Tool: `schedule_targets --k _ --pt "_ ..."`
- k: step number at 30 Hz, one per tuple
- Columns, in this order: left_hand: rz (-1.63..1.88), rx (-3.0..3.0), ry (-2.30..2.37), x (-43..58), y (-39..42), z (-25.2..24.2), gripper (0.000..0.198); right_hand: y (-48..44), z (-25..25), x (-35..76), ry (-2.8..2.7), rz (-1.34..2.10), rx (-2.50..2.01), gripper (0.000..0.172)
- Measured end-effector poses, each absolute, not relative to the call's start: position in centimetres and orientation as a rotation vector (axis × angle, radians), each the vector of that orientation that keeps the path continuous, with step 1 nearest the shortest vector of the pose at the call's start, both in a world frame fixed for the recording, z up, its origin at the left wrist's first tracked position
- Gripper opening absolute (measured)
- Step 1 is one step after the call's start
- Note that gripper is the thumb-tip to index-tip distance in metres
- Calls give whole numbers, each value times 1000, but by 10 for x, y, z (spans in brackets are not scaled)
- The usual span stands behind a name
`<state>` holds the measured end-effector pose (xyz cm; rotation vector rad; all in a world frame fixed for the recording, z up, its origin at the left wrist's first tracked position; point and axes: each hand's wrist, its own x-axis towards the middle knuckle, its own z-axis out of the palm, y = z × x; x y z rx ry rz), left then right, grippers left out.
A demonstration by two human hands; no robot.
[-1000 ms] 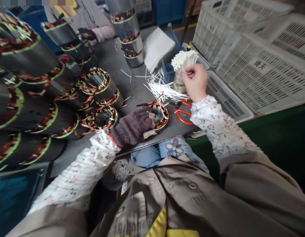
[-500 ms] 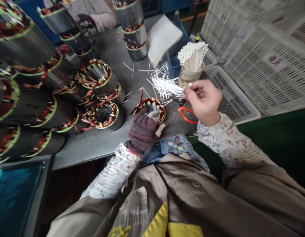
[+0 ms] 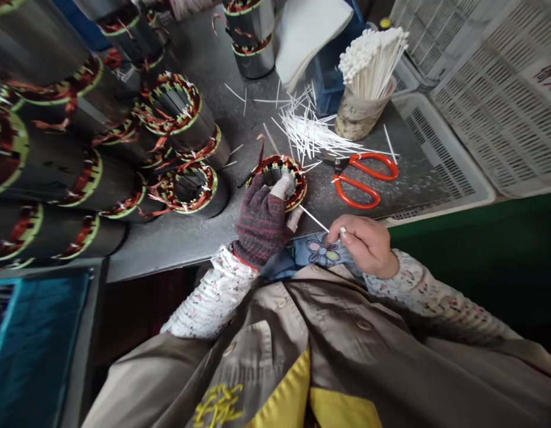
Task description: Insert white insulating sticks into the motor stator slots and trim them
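My left hand point(image 3: 263, 221), in a dark knitted glove, grips the near side of a small stator point(image 3: 279, 178) with copper windings that stands at the grey table's front edge. My bare right hand point(image 3: 363, 244) is closed in a pinch on a thin white stick point(image 3: 314, 219), whose far tip points toward the stator. The right hand hangs just off the table edge, over my lap. A cup point(image 3: 359, 116) packed with white sticks stands behind the orange scissors point(image 3: 363, 178).
Many stators point(image 3: 177, 116) lie stacked on the left of the grey table point(image 3: 177, 238). Loose white sticks point(image 3: 308, 131) lie scattered mid-table. White plastic crates point(image 3: 480, 77) fill the right side. A stack of white sheets point(image 3: 308, 30) lies at the back.
My right hand left the cup of sticks and came down toward me with one white stick. My left hand stayed on the small stator. The view shifted downward.
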<state>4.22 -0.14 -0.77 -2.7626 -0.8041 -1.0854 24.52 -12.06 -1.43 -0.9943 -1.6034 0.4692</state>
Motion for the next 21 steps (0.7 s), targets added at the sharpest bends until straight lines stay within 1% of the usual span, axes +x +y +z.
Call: schedule_targets --k 5,9,13,16,18,21 --pt "-1090 -2757 -775 43 1 -6 59 -100 -9 238 -1490 617 -1131 33" --pt "-1128 -2788 -773 41 1 -5 57 -81 -7 223 -1356 640 -1089 39" --pt "-1154 -2795 -789 39 -1 -5 62 -92 -8 221 -1234 682 -999 35" --pt "-1115 -2822 -812 40 -2 -4 64 -110 -10 226 -1158 710 -1057 36" --pt "-1124 -2822 -816 42 -3 -3 64 -118 -10 229 -1135 712 -1103 38" --pt "-1164 -2803 -828 44 -3 -4 60 -121 -9 230 -1163 716 -1102 34"
